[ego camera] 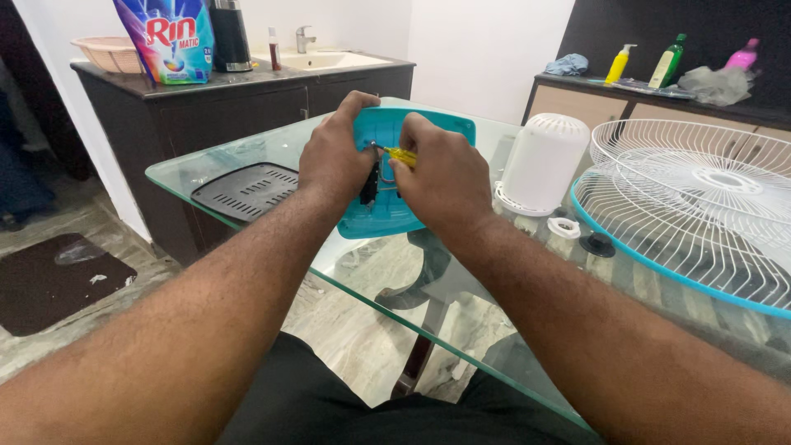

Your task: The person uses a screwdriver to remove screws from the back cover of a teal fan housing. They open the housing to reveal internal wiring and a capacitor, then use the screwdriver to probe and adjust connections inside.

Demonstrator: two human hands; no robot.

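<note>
Both hands work over a teal plastic panel [387, 216] lying flat on the glass table [206, 169], near its far edge and in front of the person; the left hand [336, 158] is closed over the panel's upper left rim, thumb and fingers clamped on it, with a small black part [368, 186] just under the thumb; the right hand [441, 177] is closed round a yellow-handled screwdriver [401, 155], its metal tip pointing left onto the panel's inner face, where thin wires appear to run, too small to make out. In judgement the panel is light, stiff moulded plastic, smooth and liable to slide on glass, so it wants holding by the rim as now; the wiring and black part look delicate and should not be taken hold of. Just right of the panel stands a white domed cover [542, 161], upright; beyond it lies a white wire fan guard [700, 198] with a teal rim; a dark slotted plate [245, 189] lies left. On the counter behind, at upper left, stands a tall soft pouch [167, 41], blue and purple with a red patch; on the right-hand sideboard stand a yellow pump bottle [619, 64], a green bottle [668, 62] and a pink bottle [742, 56], upright, labels unreadable.
</note>
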